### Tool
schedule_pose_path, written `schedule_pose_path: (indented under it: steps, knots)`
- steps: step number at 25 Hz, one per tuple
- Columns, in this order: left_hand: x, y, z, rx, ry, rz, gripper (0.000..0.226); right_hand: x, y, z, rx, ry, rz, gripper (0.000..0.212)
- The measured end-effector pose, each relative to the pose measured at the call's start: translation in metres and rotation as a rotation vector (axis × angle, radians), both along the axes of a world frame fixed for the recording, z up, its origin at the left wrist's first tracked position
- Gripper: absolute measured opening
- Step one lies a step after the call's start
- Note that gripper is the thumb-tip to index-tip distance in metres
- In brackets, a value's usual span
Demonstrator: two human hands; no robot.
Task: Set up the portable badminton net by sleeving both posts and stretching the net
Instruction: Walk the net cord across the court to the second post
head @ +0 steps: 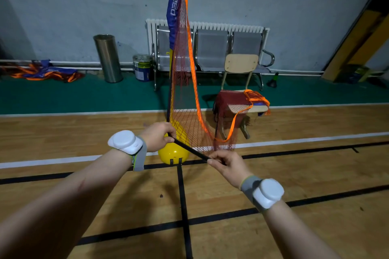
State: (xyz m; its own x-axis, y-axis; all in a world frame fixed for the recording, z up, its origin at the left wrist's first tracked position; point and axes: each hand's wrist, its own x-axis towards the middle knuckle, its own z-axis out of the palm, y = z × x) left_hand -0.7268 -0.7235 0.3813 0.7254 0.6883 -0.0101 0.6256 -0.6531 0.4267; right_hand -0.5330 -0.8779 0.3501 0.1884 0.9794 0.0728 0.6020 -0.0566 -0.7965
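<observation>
Head view. Our left grip (156, 135) is curled round one end of a thin black rod (189, 149), lower centre, right at the top of the yellow base (173, 154). Our right grip (228, 165) pinches the rod's other end, fingers clamped on it. The rod runs tilted between them, above the floor (221, 239). Post (169, 99) stands upright from the base, mid-frame. Net (189, 82) hangs down it, with the blue sleeve (173, 6) at top centre. The rest of the net is heaped on a wooden chair (241, 63), right of centre. Containers: steel bin (107, 58) and paint can (143, 68) by the wall, centre left. We can't tell what's in either.
</observation>
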Motion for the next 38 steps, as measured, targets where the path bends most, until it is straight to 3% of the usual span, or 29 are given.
schedule_pose_path:
  steps: [5, 8, 12, 17, 20, 23, 26, 31, 35, 38]
  knots:
    - [0.028, -0.015, 0.005, 0.043, 0.088, -0.012, 0.019, 0.007, -0.009, 0.005, -0.023, 0.017, 0.015, 0.011]
    - [0.053, -0.042, 0.005, 0.066, 0.178, -0.152, 0.032, 0.013, -0.018, 0.007, -0.033, 0.017, 0.046, 0.013]
    - [0.078, -0.076, 0.004, 0.068, 0.189, -0.263, 0.028, 0.023, -0.031, 0.010, -0.063, 0.030, 0.044, 0.013]
    - [0.075, -0.089, 0.011, 0.043, 0.148, -0.199, 0.020, 0.033, -0.040, 0.008, -0.109, 0.104, 0.021, 0.006]
    - [0.071, -0.095, 0.014, 0.024, 0.083, -0.131, 0.016, 0.041, -0.049, -0.002, -0.111, 0.048, 0.061, 0.026]
    - [0.066, -0.103, 0.014, 0.031, 0.039, -0.080, 0.015, 0.047, -0.059, -0.008, -0.084, 0.101, 0.061, 0.012]
    - [0.058, -0.102, 0.016, 0.037, 0.032, -0.040, 0.014, 0.049, -0.063, -0.010, -0.062, 0.196, 0.046, 0.014]
    - [0.047, -0.102, 0.016, 0.031, 0.052, -0.017, 0.014, 0.047, -0.066, -0.007, -0.088, 0.001, 0.055, 0.009]
    - [0.035, -0.100, 0.017, 0.029, 0.059, -0.020, 0.015, 0.034, -0.070, -0.002, -0.135, 0.151, 0.030, 0.017]
    - [0.023, -0.099, 0.016, 0.034, 0.098, -0.006, 0.015, 0.019, -0.075, 0.001, -0.072, 0.091, -0.006, 0.011]
